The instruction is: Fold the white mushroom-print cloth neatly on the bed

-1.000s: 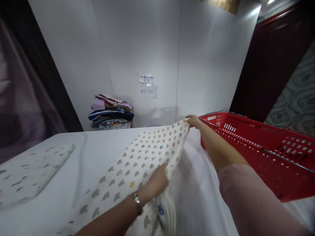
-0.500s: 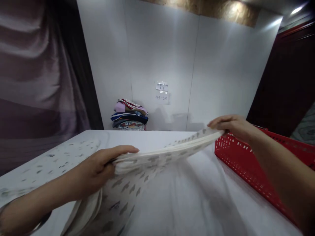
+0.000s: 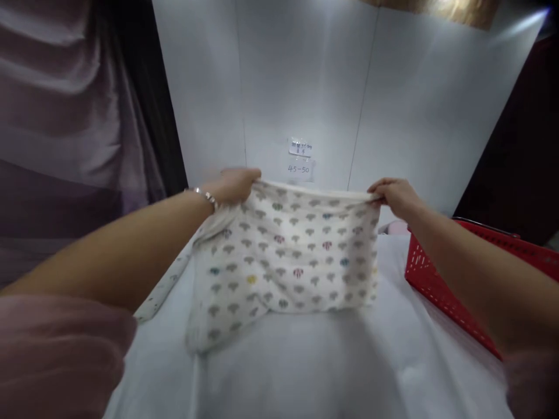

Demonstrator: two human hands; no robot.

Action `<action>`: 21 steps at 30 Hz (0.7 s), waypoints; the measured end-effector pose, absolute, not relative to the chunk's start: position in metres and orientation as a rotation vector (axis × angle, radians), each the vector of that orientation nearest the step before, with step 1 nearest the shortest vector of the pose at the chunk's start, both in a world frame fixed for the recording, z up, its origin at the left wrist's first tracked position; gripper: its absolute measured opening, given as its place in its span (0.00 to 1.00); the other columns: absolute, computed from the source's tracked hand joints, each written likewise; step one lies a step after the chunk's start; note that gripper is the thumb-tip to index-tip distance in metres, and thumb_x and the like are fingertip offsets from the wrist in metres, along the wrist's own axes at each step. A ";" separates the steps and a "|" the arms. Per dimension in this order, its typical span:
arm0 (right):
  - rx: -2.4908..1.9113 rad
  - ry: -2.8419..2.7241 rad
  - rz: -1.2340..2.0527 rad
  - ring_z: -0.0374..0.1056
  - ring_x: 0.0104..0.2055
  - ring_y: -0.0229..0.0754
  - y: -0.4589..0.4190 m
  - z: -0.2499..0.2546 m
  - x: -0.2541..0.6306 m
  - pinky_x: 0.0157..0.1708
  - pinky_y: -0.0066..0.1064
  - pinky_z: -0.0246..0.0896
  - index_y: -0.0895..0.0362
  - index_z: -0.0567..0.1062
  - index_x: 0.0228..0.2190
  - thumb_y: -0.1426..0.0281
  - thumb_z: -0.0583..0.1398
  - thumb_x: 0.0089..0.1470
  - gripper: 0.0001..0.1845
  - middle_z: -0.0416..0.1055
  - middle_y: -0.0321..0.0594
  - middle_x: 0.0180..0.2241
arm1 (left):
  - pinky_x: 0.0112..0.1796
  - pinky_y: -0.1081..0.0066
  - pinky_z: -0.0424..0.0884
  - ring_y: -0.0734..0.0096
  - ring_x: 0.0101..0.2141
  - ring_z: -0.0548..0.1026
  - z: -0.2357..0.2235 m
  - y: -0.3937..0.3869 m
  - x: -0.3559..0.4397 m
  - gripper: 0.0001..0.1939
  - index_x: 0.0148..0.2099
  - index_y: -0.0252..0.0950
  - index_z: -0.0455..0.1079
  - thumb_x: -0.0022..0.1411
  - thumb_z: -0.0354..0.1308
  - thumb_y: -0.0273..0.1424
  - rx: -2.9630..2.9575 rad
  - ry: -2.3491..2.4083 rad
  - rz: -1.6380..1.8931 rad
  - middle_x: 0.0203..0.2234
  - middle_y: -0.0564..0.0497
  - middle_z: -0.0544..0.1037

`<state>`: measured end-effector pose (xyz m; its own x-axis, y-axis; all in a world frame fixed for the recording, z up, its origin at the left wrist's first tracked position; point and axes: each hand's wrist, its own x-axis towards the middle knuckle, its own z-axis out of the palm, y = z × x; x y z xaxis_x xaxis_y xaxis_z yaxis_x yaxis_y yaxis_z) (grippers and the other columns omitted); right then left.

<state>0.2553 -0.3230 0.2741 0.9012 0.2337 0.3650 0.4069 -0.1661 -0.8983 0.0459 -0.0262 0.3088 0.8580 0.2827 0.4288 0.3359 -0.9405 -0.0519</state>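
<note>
Above the white table (image 3: 393,291) hangs a creased, roughly rectangular cloth (image 3: 288,250).

Looks like some makeshift work corner, can't tell if it's in a home or a shop. Plain white panel wall (image 3: 279,87) with a taped-up "45-50" paper label (image 3: 300,170), satiny curtain (image 3: 56,116), white-covered table (image 3: 305,372), red shopping-style basket (image 3: 425,276).
</note>
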 end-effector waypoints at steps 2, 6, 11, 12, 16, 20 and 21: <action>-1.657 -0.491 -0.396 0.60 0.19 0.27 -0.315 0.302 0.271 0.27 0.26 0.62 0.70 0.72 0.32 0.84 0.53 0.47 0.11 0.69 0.37 0.23 | 0.40 0.64 0.55 0.59 0.45 0.67 0.345 -0.014 0.066 0.28 0.43 0.20 0.66 0.57 0.24 0.20 -2.729 -0.325 -0.782 0.37 0.50 0.69; -1.476 -0.614 -0.639 0.62 0.25 0.28 -0.328 0.312 0.276 0.31 0.29 0.63 0.70 0.72 0.35 0.81 0.55 0.48 0.11 0.71 0.46 0.33 | 0.38 0.66 0.60 0.64 0.38 0.67 0.376 -0.004 0.080 0.14 0.44 0.37 0.66 0.55 0.50 0.23 -2.477 -0.142 -1.031 0.37 0.47 0.71; -1.622 -0.660 -0.752 0.67 0.34 0.38 -0.379 0.219 0.236 0.39 0.33 0.64 0.57 0.74 0.29 0.74 0.58 0.47 0.05 0.72 0.42 0.33 | 0.29 0.71 0.56 0.70 0.30 0.62 0.284 -0.017 0.050 0.12 0.36 0.32 0.65 0.56 0.43 0.17 -2.455 0.265 -0.825 0.29 0.49 0.67; -1.685 -0.660 -0.755 0.67 0.36 0.41 -0.391 0.190 0.225 0.41 0.35 0.63 0.57 0.74 0.27 0.71 0.59 0.47 0.04 0.72 0.41 0.33 | 0.28 0.71 0.56 0.70 0.29 0.61 0.250 -0.021 0.039 0.11 0.33 0.33 0.65 0.56 0.44 0.17 -2.496 0.405 -0.730 0.27 0.50 0.66; -1.945 -0.783 -0.355 0.68 0.39 0.45 -0.429 0.070 0.176 0.39 0.32 0.65 0.55 0.74 0.23 0.63 0.60 0.46 0.08 0.72 0.41 0.34 | 0.29 0.70 0.56 0.70 0.27 0.61 0.101 -0.040 -0.008 0.10 0.31 0.36 0.61 0.60 0.44 0.19 -2.796 0.695 -0.478 0.26 0.51 0.68; -2.010 -0.696 0.018 0.69 0.34 0.44 -0.450 -0.008 0.135 0.31 0.28 0.66 0.55 0.73 0.20 0.62 0.57 0.48 0.12 0.72 0.42 0.31 | 0.28 0.70 0.55 0.70 0.28 0.62 0.011 -0.060 -0.040 0.10 0.30 0.36 0.57 0.57 0.45 0.17 -2.998 0.702 -0.343 0.27 0.52 0.68; -2.017 -0.645 0.050 0.69 0.35 0.45 -0.454 -0.017 0.129 0.30 0.27 0.66 0.55 0.73 0.20 0.62 0.58 0.48 0.12 0.72 0.42 0.32 | 0.28 0.70 0.56 0.70 0.28 0.62 0.003 -0.064 -0.044 0.10 0.30 0.36 0.56 0.56 0.45 0.16 -3.020 0.679 -0.336 0.27 0.52 0.68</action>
